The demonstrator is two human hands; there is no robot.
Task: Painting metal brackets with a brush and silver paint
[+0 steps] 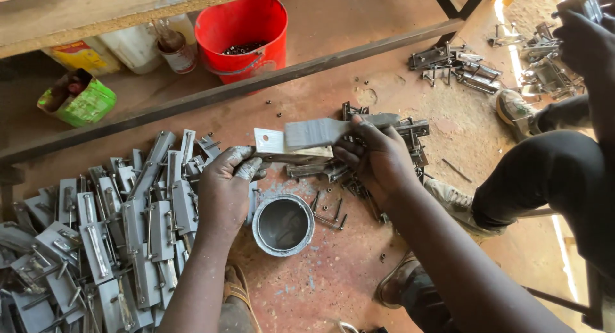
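Metal plate (277, 145): flat, pale grey, silver-painted, with a small hole near its left end; being held above the paint tin (282, 224) on the floor.
Left hand (225, 187): grip pinching the plate's left end, fingers smeared silver.
Right hand (375, 157): grip closing around a brush (333, 131), its bristles lying across the plate.
Painted plates (115, 237): piling on the left.

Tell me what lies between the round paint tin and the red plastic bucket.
In the head view: the left hand holding a grey metal plate, then a dark steel bar.
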